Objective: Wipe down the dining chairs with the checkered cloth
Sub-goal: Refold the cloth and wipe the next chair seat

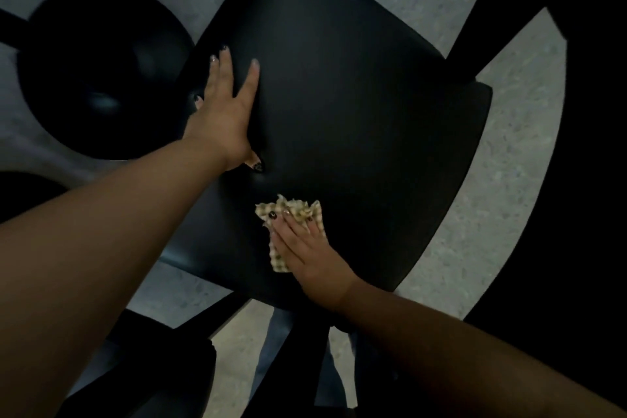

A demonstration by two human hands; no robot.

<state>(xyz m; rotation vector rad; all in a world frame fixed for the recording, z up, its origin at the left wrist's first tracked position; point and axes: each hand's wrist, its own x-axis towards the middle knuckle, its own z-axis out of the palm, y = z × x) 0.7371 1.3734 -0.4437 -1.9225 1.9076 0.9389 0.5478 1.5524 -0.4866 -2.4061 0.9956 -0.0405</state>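
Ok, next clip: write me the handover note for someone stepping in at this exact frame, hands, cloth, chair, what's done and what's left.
Left hand: flat on the black chair seat near its left edge, fingers straight, steadying it.
Right hand: pressing the checkered cloth flat on the seat's near part, fingers straight.
Done: cannot tell how much of the seat has been wiped; the surface shows no marks either way.
Left: judging by cloth position, the far and right parts of this seat, then any other chairs.

— What do we see of our own arms here?
— Both bare to the frame edge, no sleeves. Our left hand [226, 108] and right hand [305, 251] wear dark polished nails, a few with pale glittery tips.
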